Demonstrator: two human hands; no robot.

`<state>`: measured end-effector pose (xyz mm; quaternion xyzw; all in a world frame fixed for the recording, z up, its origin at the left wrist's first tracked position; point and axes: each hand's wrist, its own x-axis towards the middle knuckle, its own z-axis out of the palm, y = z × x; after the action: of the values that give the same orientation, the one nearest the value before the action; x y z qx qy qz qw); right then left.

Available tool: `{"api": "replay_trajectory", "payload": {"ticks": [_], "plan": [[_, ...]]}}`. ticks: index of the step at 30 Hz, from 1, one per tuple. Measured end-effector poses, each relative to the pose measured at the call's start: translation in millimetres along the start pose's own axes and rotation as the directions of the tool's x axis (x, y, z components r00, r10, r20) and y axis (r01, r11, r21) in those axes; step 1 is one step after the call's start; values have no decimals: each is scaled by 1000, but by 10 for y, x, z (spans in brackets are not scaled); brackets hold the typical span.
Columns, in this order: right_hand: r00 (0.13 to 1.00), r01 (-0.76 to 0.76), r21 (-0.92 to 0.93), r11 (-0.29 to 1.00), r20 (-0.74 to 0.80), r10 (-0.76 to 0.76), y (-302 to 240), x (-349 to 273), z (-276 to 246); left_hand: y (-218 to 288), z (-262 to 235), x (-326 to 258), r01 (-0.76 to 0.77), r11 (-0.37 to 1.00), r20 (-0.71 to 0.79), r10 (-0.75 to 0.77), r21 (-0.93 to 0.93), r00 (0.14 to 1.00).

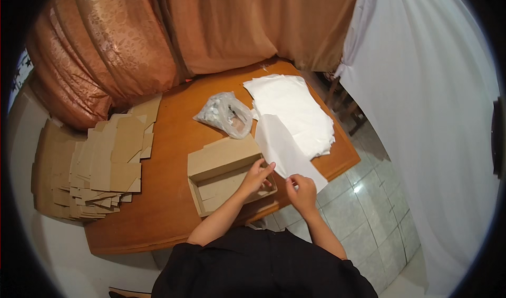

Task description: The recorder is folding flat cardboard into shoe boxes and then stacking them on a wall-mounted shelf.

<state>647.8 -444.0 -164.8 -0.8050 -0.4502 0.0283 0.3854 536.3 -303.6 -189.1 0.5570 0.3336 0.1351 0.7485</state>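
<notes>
A single white sheet of paper [284,148] slants in front of me, raised at its near edge over the right end of an open brown cardboard box [221,158]. My right hand [302,191] pinches the sheet's near edge between thumb and fingers. At the sheet's left edge is my left hand [255,178], over the box's right part, its fingers apart and its thumb against or very close to the paper. The box's lid flap stands up at the far side, and its inside shows bare cardboard. Beyond the sheet lies a stack of white paper [292,105].
Behind the box sits a clear plastic bag [224,113] of small greyish items. Flattened cardboard pieces [113,161] are piled on the left of the wooden table [168,177]. Brown curtains [226,24] hang behind, a white cloth [421,87] at right. The table's right edge is close.
</notes>
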Motion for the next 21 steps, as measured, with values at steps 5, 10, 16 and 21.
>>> {"api": "replay_trajectory", "payload": {"ticks": [5, 10, 16, 21], "plan": [[992, 109, 137, 985, 47, -117, -358, -574, -5, -56, -7, -238, -152, 970, -153, 123, -191, 980], [975, 119, 174, 977, 165, -148, -480, -882, 240, -252, -167, -473, -251, 948, -287, 190, -194, 939], [964, 105, 30, 994, 244, -109, -523, -908, 606, -328, -905, -755, -305, 898, -587, 439, 318, 680], [935, 190, -123, 974, 324, -141, -690, -690, 746, -244, -1354, -1082, 13, 747, -569, 494, 664, 657]]}}
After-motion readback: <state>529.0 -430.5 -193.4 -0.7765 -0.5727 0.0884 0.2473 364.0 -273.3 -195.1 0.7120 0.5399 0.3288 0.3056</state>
